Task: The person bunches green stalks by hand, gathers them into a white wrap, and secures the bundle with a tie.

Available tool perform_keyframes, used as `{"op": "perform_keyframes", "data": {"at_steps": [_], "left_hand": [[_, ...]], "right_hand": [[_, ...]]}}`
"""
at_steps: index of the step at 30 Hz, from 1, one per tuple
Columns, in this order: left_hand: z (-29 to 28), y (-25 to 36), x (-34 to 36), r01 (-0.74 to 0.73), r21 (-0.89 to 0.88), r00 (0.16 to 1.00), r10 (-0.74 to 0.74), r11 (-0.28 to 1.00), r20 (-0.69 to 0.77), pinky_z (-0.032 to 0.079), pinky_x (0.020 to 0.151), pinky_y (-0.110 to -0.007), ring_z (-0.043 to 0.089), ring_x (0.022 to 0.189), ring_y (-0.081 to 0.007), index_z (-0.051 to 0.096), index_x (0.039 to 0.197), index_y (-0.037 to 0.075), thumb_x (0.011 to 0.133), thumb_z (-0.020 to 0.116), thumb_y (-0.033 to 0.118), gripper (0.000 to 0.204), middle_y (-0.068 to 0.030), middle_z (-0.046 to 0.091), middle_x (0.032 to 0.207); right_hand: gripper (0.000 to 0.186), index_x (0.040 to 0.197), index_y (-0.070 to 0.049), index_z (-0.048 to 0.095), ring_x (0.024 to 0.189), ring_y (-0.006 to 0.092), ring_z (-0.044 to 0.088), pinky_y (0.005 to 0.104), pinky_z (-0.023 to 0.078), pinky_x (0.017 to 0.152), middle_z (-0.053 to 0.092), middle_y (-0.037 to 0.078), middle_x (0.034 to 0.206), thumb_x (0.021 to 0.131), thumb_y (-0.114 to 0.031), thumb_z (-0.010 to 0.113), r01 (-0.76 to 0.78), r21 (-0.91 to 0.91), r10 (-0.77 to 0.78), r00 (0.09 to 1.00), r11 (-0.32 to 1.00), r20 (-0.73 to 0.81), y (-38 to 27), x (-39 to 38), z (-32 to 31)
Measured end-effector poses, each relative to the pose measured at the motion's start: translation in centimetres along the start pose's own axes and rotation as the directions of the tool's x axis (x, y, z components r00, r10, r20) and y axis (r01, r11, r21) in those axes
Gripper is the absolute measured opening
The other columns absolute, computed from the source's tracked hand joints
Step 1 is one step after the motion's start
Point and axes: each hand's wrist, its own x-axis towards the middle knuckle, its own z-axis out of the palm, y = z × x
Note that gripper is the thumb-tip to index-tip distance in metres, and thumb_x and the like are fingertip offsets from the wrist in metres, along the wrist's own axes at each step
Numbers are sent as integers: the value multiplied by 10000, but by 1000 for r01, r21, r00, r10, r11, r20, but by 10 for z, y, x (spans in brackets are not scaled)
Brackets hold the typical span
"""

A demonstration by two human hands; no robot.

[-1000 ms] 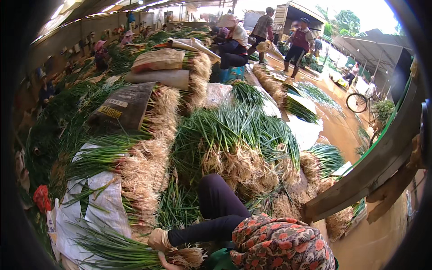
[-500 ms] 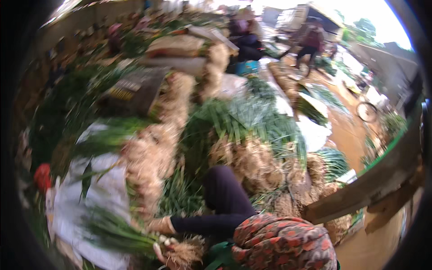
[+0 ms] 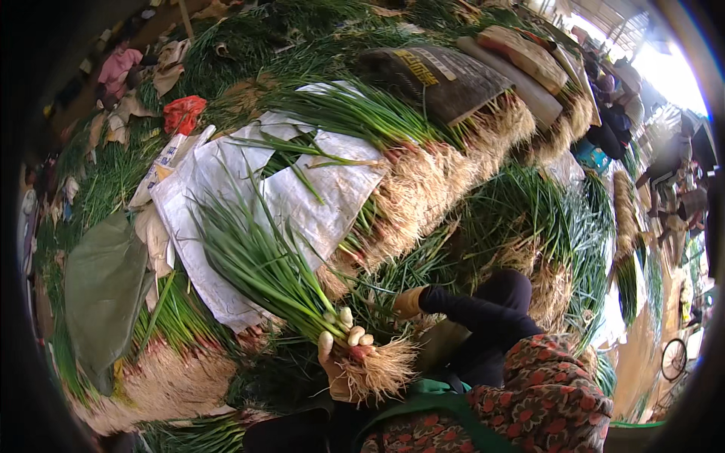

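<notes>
My left hand (image 3: 340, 356), with pale coverings on its fingertips, holds a bunch of green onions (image 3: 279, 287) by the stems just above the straw-coloured roots, long leaves pointing up-left over a white sheet (image 3: 302, 211). My right hand (image 3: 408, 302) seems to be in a tan covering at the end of a dark sleeve, a little above and right of that bunch's roots, among loose leaves; its fingers are too unclear to make out. Floral fabric (image 3: 551, 377) and dark clothing fill the lower right.
Rows of onions (image 3: 423, 181) lie root-end out under sacks (image 3: 423, 83). A green sheet (image 3: 102, 294) is at left, a red bag (image 3: 181, 113) behind. A person in pink (image 3: 117, 72) is at upper left, other people (image 3: 619, 106) at upper right, a bicycle wheel (image 3: 672, 359) at lower right.
The view has swung left. My left hand has raised the onion bunch, roots hanging clearer of my clothing. My right hand now sits farther from the bunch than a second ago.
</notes>
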Motion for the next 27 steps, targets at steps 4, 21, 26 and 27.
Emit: {"op": "perform_keyframes", "data": {"at_steps": [4,21,26,27], "left_hand": [[-2,6,10,-17,-106,1000,17,994,2,463,854,-357,553,910,-196,289,1378,75,943,445,257,497,-111,559,1140],[-41,17,11,251,518,820,105,818,-563,514,562,-348,611,580,-237,574,968,-4,887,514,322,341,-179,630,687],[-30,3,16,302,541,801,99,785,-590,519,573,-347,604,571,-238,581,871,16,880,525,292,282,-158,628,682],[-22,-2,16,304,544,805,94,782,-586,519,573,-347,604,571,-238,581,871,16,880,525,292,282,-158,628,682]], "right_hand": [[317,1168,-110,536,778,219,610,351,525,690,617,88,981,859,-106,465,-70,-863,-541,752,501,-375,42,45,-100],[264,965,-12,600,716,282,629,361,496,657,633,162,810,843,-246,594,370,480,-45,826,795,-562,-78,17,-57],[213,860,-25,611,639,241,596,342,483,587,611,94,711,862,-231,557,481,496,37,690,723,-723,-70,25,-10],[207,839,-29,612,604,210,581,324,479,564,605,46,686,872,-223,547,618,698,171,692,363,-702,-61,34,2]]}}
